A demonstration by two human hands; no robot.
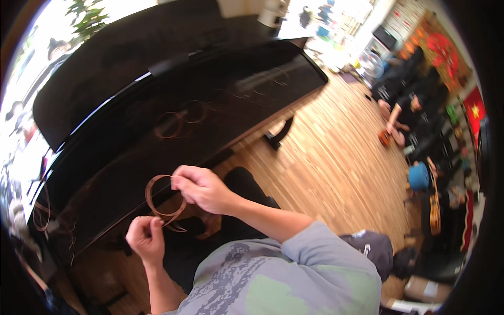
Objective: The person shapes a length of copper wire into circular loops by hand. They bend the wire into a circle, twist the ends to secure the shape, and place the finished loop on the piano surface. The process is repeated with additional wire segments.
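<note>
One coil (149,196), pinched by left hand (146,239) below and right hand (206,190) above; winding appears in hand; next move likely needs even tension.

Copper-coloured coil (148,196), black table (126,170), green-patched grey shirt (299,265)

Place: seemingly a music room or music shop; which, cannot tell
Instruments: a guitar (434,214) on the right side, and a small orange-brown one (385,137) by a seated person's (412,107) hand
Floor: pale wood planks (325,157)
Far wall: a red flag (475,116) with a yellow star, red decoration (443,51)
Left side: green leaves (88,20) against strong light
Tabletop (226,123): long, dark
</note>
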